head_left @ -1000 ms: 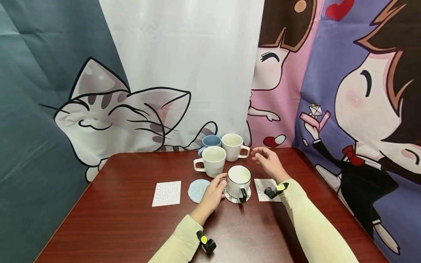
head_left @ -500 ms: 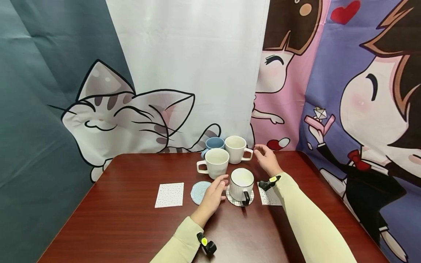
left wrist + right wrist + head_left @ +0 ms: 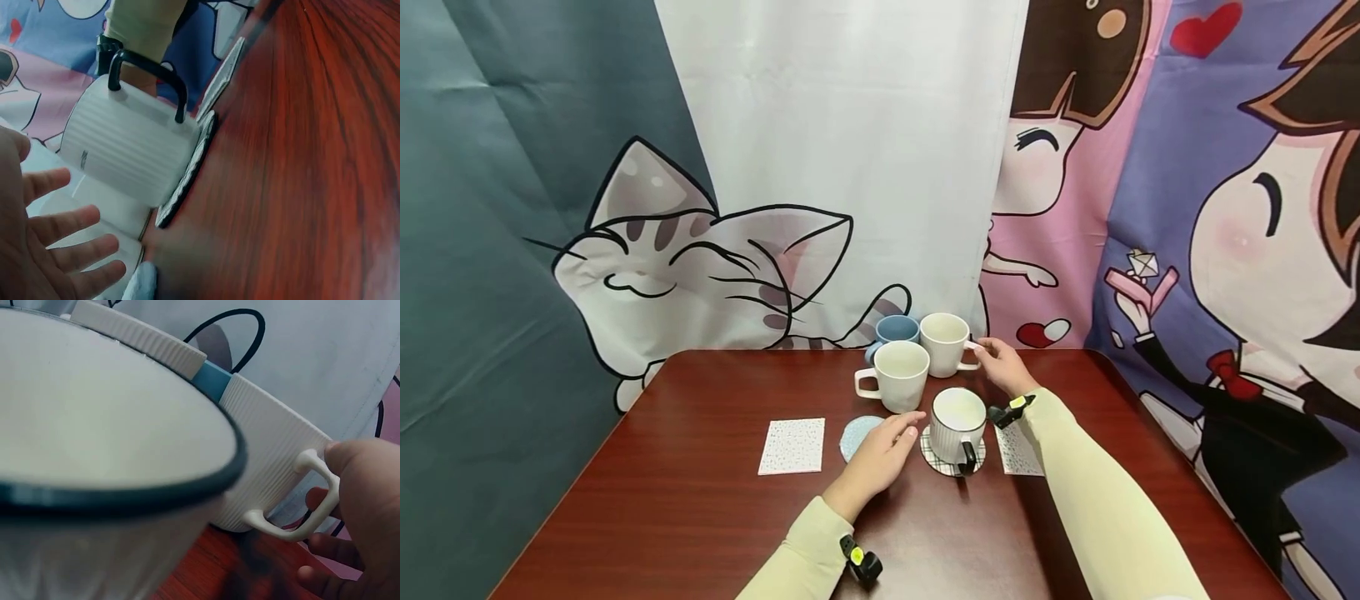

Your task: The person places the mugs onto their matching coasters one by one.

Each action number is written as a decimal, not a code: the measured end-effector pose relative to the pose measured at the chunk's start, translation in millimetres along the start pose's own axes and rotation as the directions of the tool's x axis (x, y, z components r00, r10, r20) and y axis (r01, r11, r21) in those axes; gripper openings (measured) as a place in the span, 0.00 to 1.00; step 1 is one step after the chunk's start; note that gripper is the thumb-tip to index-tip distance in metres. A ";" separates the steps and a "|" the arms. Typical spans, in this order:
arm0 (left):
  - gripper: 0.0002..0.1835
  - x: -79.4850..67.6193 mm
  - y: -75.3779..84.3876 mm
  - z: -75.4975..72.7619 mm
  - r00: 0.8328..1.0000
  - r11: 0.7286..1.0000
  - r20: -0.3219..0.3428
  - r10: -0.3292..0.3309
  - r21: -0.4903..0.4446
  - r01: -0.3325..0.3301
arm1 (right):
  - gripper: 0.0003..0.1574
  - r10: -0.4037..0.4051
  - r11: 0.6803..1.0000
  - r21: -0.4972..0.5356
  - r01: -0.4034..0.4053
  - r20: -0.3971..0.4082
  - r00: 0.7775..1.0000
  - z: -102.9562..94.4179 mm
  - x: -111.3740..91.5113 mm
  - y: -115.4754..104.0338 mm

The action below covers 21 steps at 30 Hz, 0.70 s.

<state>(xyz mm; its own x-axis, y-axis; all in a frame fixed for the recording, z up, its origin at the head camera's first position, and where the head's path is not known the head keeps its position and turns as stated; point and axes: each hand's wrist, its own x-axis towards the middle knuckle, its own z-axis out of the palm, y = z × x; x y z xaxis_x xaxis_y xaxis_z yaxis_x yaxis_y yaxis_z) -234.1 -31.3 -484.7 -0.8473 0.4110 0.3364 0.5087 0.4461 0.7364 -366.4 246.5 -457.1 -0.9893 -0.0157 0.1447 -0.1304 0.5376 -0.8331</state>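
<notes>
At the back of the table, a white ribbed mug (image 3: pixel 945 343) stands upright, its handle to the right. My right hand (image 3: pixel 1004 367) is at that handle; in the right wrist view the thumb (image 3: pixel 347 453) lies at its top and a fingertip shows through the loop. My left hand (image 3: pixel 880 457) hovers with spread fingers (image 3: pixel 87 253) beside a striped mug (image 3: pixel 956 425) with dark rim and black handle. That mug stands on a round checked coaster (image 3: pixel 928 454). My left hand partly covers a round light-blue coaster (image 3: pixel 856 433).
A plain white mug (image 3: pixel 901 377) with its handle to the left stands in front of a blue mug (image 3: pixel 897 327). One square speckled coaster (image 3: pixel 792 446) lies at left; another (image 3: pixel 1017 450) lies partly under the right forearm. A printed cloth (image 3: pixel 850 150) hangs behind the table (image 3: pixel 700 500).
My right hand has moved left and onto the back white mug's handle. My left hand has drawn slightly away from the striped mug. The head view has shifted a little to the left.
</notes>
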 end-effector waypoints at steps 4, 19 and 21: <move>0.22 -3.2 -5.3 -3.9 0.999 1.000 0.035 0.003 0.023 -0.004 | 0.23 0.050 0.996 -0.069 -0.050 0.004 0.999 -0.1 1.0 1.6; 0.22 -4.8 -9.1 -6.7 0.998 0.999 0.060 0.001 0.054 -0.004 | 0.31 0.072 0.995 0.053 -0.082 0.163 0.984 -6.0 -3.2 10.2; 0.22 -4.9 -9.5 -7.2 0.998 0.999 0.060 0.002 0.054 -0.005 | 0.32 0.088 0.987 0.113 -0.115 0.220 0.972 -6.7 -3.7 9.4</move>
<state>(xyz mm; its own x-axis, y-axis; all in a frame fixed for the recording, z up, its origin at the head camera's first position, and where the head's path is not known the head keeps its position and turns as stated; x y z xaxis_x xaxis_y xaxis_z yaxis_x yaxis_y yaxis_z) -235.8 -43.3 -489.1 -0.8357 0.4587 0.3020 0.5206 0.4865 0.7016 -363.5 257.3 -461.9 -0.9870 -0.1531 -0.0500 -0.0222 0.4368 -0.8993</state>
